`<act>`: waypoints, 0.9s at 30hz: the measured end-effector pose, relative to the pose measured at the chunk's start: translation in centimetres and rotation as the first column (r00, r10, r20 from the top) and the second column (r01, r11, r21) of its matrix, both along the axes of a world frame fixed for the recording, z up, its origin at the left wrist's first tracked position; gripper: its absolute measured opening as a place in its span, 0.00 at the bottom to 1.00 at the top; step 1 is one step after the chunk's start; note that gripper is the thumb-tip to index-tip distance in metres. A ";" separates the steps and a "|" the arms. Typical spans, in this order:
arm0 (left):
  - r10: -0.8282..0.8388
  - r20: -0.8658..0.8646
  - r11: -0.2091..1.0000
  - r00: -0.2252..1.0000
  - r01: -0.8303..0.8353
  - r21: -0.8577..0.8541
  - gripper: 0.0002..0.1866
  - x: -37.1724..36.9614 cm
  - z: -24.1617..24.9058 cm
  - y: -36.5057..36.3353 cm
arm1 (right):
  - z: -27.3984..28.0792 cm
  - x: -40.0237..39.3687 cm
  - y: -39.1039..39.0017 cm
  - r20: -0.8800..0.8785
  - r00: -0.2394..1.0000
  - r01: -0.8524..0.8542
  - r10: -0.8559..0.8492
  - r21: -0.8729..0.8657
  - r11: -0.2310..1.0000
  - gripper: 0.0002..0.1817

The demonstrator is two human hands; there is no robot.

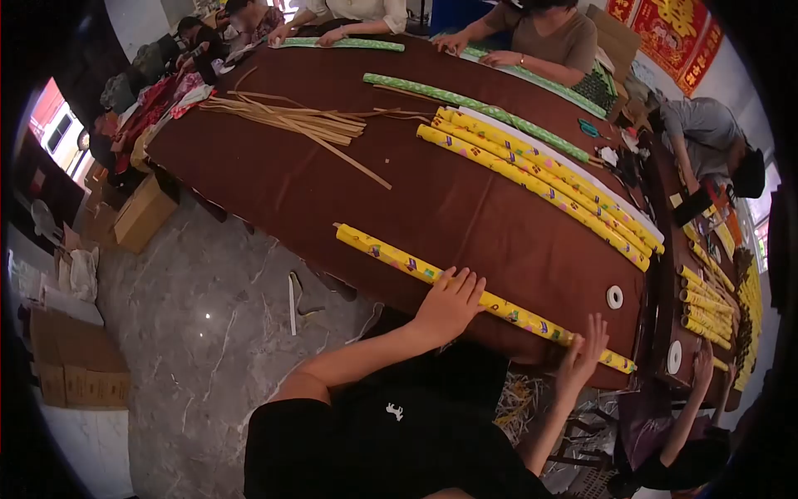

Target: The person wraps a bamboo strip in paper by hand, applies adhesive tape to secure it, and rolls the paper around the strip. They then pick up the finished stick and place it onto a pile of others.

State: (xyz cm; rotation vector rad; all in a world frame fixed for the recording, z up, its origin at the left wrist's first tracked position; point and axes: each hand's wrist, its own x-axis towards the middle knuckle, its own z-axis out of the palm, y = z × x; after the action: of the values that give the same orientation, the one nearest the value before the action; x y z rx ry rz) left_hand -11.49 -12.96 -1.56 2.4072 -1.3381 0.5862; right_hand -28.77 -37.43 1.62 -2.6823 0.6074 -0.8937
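Note:
In front of me a long yellow patterned paper roll (391, 256) lies along the near edge of the brown table. Across its middle rests my left hand (453, 301), palm down with the fingers laid flat over the paper. My right hand (584, 356) is at the roll's right part, fingers stretched upward and apart, touching the roll or just beside it; the exact contact is hard to see. Farther back, several similar yellow rolls (532, 187) lie side by side. A white tape roll (614, 297) sits on the table beyond my right hand.
Brown strips (307, 125) lie loosely at the far left of the table (274, 179). A green patterned roll (474, 112) is behind the yellow ones. People work along the far side and at the right table, which holds more yellow rolls (706, 303). A cardboard box (145, 216) stands on the floor.

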 end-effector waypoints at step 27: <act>0.407 -0.507 0.629 0.760 -0.636 -0.448 0.33 6.4 -1.0 15.1 | 0.8 17.5 20.1 0.000 0.758 -0.652 0.652 -0.043 0.757 0.24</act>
State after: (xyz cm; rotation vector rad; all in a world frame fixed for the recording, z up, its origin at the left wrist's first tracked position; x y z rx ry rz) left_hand -5.09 2.16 -2.54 2.1688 -0.1785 0.5560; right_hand -11.30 -17.29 2.47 -2.6060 -0.3671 -0.7109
